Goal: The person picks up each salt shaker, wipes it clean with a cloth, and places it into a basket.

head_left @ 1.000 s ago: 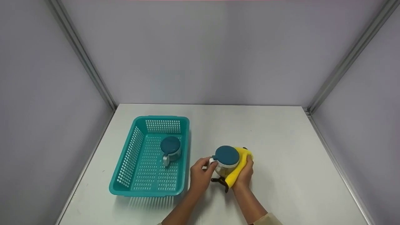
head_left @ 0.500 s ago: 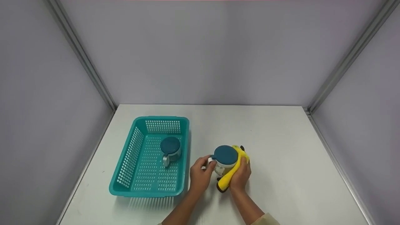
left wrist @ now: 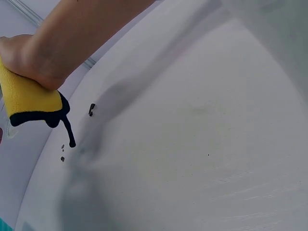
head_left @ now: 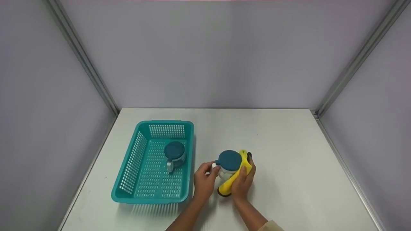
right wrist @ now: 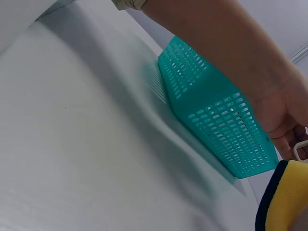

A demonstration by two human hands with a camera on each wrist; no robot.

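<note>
In the head view, my left hand (head_left: 204, 182) pinches the white handle (head_left: 214, 166) of a clear jar with a round blue lid (head_left: 229, 160). My right hand (head_left: 242, 184) holds a yellow cloth (head_left: 227, 187) with black edging against the jar's right side. The jar is upright, its lower part partly covered by the cloth. From the left wrist, the cloth (left wrist: 33, 98) appears with a black strand hanging from its edge. The right wrist view catches the handle (right wrist: 299, 150) in the left fingers, with the cloth (right wrist: 286, 195) below.
A teal perforated basket (head_left: 191, 157) stands on the white table (head_left: 289, 166), left of the hands. Inside sits a similar blue-lidded jar (head_left: 174, 149). Grey walls enclose the back and both sides. Small dark bits (left wrist: 91, 109) show in the left wrist view.
My right hand and the cloth have shifted left and turned round the jar, the cloth's lower end swinging left. The jar has moved slightly left; my left hand keeps its pinch on the handle.
</note>
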